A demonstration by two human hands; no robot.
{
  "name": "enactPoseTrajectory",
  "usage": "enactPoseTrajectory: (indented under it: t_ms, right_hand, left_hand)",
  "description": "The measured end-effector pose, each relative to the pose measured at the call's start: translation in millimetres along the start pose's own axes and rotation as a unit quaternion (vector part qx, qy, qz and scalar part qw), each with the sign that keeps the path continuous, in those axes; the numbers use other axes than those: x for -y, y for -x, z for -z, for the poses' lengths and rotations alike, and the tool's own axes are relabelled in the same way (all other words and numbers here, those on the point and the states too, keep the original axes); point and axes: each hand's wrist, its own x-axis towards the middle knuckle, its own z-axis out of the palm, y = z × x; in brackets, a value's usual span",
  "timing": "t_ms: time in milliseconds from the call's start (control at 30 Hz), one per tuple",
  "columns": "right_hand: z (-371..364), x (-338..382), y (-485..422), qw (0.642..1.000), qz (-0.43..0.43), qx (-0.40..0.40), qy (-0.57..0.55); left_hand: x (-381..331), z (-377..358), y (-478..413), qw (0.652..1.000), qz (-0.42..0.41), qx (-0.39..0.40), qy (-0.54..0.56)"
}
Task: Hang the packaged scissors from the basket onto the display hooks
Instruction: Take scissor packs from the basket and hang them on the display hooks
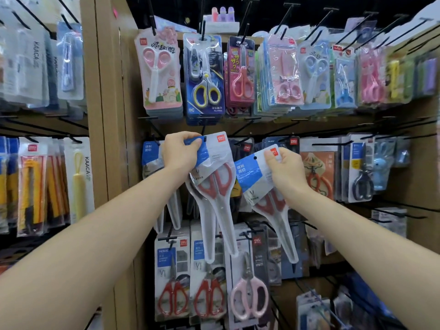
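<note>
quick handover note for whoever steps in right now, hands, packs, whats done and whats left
Left hand: pinching the blue-and-white card top of a clear-blister pack of red-handled scissors, its hole at the black middle-row hook; whether it is threaded is unclear.
Right hand: holding a second identical red-handled pack, tilted, off any hook.
Done: matching packs hang further left.
Left: seat the first pack, hang the second. Basket not in view.

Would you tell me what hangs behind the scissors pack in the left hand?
Behind the scissors pack held by the left hand hang more red-handled packs, their clear tips showing below the forearm. How many there are, and the hook carrying them, is covered.
</note>
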Motion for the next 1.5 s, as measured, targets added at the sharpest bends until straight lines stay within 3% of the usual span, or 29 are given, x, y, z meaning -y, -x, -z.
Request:
enactPoseTrajectory:
  t_ms: [133,300,400,500,567,700,1133,1333,1400,1433,1500]
  right_hand:
    - [2,7,-2,1.0,-0.004,-0.024,0.006]
    - [-8,22,2,0.996,-0.065,0.027,-0.049]
    - [-15,36,2,0.989,-0.121,0.026,-0.086]
    - [-21,47,-2,0.983,-0.152,0.034,-0.098]
    - [-27,53,-3,0.983,-0.149,0.046,-0.092]
    - [-41,62,-3,0.985,-0.133,0.049,-0.096]
    - [-54,49,-12,0.993,-0.061,0.083,-0.054]
    - [-64,40,-13,0.986,-0.033,0.14,-0.084]
    - [-66,40,-14,0.984,-0.031,0.148,-0.09]
    - [-67,40,-14,0.984,-0.027,0.152,-0.087]
    - [-68,42,-14,0.984,-0.012,0.16,-0.081]
  left_hand:
    - [0,1,-1,0.998,-0.012,-0.012,-0.058]
    - [11,5,9,0.98,-0.148,-0.021,-0.132]
    - [35,11,23,0.937,-0.279,-0.042,-0.208]
    - [60,20,35,0.875,-0.393,0.058,-0.278]
    - [72,25,39,0.848,-0.399,0.12,-0.327]
    - [77,26,43,0.832,-0.336,0.196,-0.394]
    - [82,43,27,0.783,-0.347,0.263,-0.445]
    - [94,35,39,0.784,-0.302,0.266,-0.473]
    - [89,37,38,0.798,-0.29,0.268,-0.455]
    - [87,38,38,0.818,-0.284,0.267,-0.422]
    - [87,43,40,0.893,-0.258,0.228,-0.291]
